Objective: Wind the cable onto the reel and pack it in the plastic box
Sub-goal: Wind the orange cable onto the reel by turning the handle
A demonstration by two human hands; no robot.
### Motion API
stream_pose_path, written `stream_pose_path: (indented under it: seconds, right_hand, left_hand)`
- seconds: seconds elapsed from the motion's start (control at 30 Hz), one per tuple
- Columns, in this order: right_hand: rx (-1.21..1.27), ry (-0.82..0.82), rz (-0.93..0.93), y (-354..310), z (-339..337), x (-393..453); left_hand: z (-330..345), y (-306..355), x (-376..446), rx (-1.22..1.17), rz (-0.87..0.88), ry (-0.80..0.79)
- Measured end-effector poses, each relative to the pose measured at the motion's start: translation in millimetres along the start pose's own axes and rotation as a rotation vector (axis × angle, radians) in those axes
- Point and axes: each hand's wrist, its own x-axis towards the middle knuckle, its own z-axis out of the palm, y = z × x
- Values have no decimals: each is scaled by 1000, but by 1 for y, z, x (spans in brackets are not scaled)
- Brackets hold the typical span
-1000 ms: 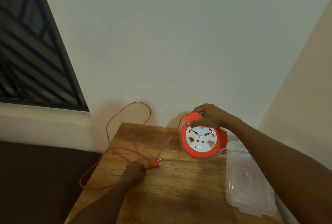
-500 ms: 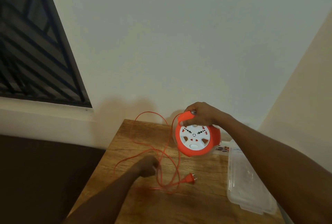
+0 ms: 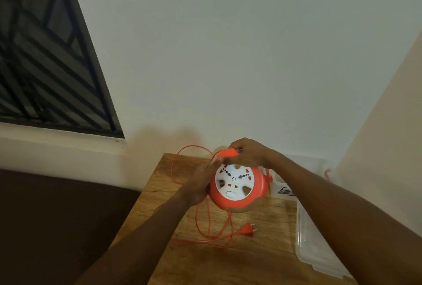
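Head view, only one. Right hand [image 3: 247,153] grips the orange handle [image 3: 229,152] at the top of the reel [image 3: 237,185], fingers curled and closed around it, holding the reel up off the wooden table [image 3: 251,259], white socket face toward the camera. Reel: orange rim, white face with orange and dark socket holes, a small ring mark at centre, a white oval button low on the face; no brand or writing readable on it. Left hand [image 3: 201,183] is against the reel's left edge, fingers bent in toward the rim where the orange cable [image 3: 206,223] leaves it; cannot tell whether they pinch the cable or just rest there, fingertips hidden by the hand itself. Cable mostly unwound: one loop arcs up behind the hands toward the wall [image 3: 228,56], more loops hang below the reel and lie on the table, ending at the orange two-pin plug [image 3: 247,231] lying flat, free of both hands. Clear plastic box [image 3: 319,246] sits at the table's right edge, partly behind the right forearm, well apart from the plug. A printed label [image 3: 285,190] lies near the box's far end, just right of the reel; print too small to read. Barred window [image 3: 45,56] upper left.
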Motion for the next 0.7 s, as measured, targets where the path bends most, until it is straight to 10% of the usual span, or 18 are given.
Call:
stream_pose_path:
  seconds: [0.4, 0.53, 0.7]
  right_hand:
    - [53, 247, 6, 1, 20, -7]
    - [-458, 447, -320, -1, 21, -18]
    - [-968, 196, -603, -7, 49, -43]
  left_hand:
    - [-8, 13, 18, 50, 15, 53]
    - [-19, 15, 24, 67, 50, 212]
    - [-30, 23, 28, 66, 56, 261]
